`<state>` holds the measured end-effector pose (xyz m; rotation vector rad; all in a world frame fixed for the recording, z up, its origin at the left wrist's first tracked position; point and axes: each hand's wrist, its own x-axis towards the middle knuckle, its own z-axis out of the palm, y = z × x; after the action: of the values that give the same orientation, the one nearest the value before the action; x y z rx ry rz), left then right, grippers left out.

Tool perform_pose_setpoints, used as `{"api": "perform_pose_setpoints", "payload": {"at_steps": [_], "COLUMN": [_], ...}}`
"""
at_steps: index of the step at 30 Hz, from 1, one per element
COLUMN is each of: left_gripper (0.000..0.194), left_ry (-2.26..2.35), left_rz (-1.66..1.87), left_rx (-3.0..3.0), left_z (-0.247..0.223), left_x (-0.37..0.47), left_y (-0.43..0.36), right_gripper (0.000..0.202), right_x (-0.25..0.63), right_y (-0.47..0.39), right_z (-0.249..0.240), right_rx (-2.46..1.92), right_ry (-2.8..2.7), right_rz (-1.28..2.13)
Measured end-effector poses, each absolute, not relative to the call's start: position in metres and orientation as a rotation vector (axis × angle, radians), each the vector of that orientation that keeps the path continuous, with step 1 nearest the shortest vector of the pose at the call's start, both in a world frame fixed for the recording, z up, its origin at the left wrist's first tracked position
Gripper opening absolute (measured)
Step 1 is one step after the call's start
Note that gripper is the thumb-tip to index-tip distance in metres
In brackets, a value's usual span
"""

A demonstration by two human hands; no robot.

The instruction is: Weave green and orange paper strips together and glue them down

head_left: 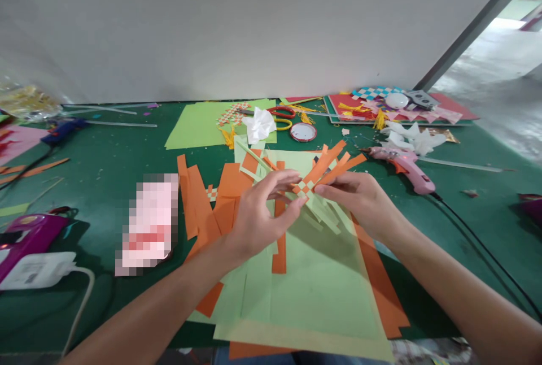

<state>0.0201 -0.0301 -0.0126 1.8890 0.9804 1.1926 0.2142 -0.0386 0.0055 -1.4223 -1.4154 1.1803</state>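
Note:
Between my two hands is a small weave of orange and pale green paper strips [305,188], checkered in the middle with loose ends fanning outward. My left hand [265,209] pinches its left side, thumb below and fingers above. On the other side, the thumb and fingers of my right hand [362,198] grip the right edge near the orange ends. The weave is held above pale green paper sheets [322,291]. Cut orange paper pieces [228,190] lie left of my left hand, and a larger orange sheet [376,280] shows under the green on the right.
A pink glue gun [406,167] with a black cord lies at right. Scissors [282,112], white tissue [258,125] and a round roll [303,132] sit behind my hands. Leftward are a pixelated pink object [148,224], a white plug [40,272] and a blue glue gun [63,130].

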Motion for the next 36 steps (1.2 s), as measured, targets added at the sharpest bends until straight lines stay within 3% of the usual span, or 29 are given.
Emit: {"api": "perform_pose_setpoints", "payload": {"at_steps": [4, 12, 30, 36], "left_gripper": [0.04, 0.024, 0.023, 0.033], "left_ry": [0.816, 0.818, 0.838, 1.006], "left_rz": [1.301, 1.325, 1.324, 1.246], "left_rx": [2.253, 2.431, 2.444, 2.119], "left_z": [-0.0154, -0.0154, -0.0156, -0.0123], "left_x": [0.0181, 0.0165, 0.0169, 0.0203], "left_y": [-0.0277, -0.0262, -0.0279, -0.0304], "right_gripper": [0.037, 0.035, 0.028, 0.033], "right_x": [0.2169, 0.2164, 0.2188, 0.2188], "right_y": [-0.0375, -0.038, -0.0366, -0.0372], "right_z": [0.0066, 0.0081, 0.0072, 0.0084], "right_rx": [-1.442, -1.453, -1.444, -1.451], "right_ry": [-1.355, -1.4, -1.411, -1.435], "right_rz": [1.18, 1.206, 1.219, 1.201]}}
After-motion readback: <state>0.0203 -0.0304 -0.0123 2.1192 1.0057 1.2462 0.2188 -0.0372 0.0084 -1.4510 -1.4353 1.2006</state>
